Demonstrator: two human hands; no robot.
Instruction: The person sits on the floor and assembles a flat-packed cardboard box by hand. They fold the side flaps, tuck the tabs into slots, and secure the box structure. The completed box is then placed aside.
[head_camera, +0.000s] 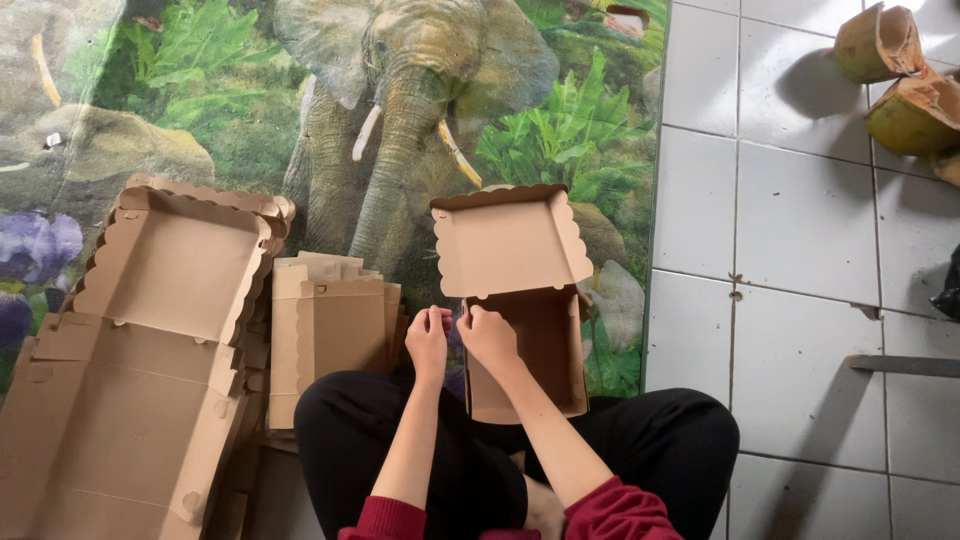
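at the far left lies one large folded cardboard box (150, 330), open, with scalloped edges, on a mat (250, 110) printed with one elephant among green leaves. just right of it sits one stack of flat cardboard blanks (325, 335). next, the left hand (428, 338) is curled narrow, fingertips pinching the near left edge of one small brown box (520, 300). the right hand (487, 333), just beside it, is closed on the same edge. this box stands in front of the crossed legs, its scalloped lid raised. white floor tiles (800, 220) lie right; two cut coconut husks (895, 80) rest far right.
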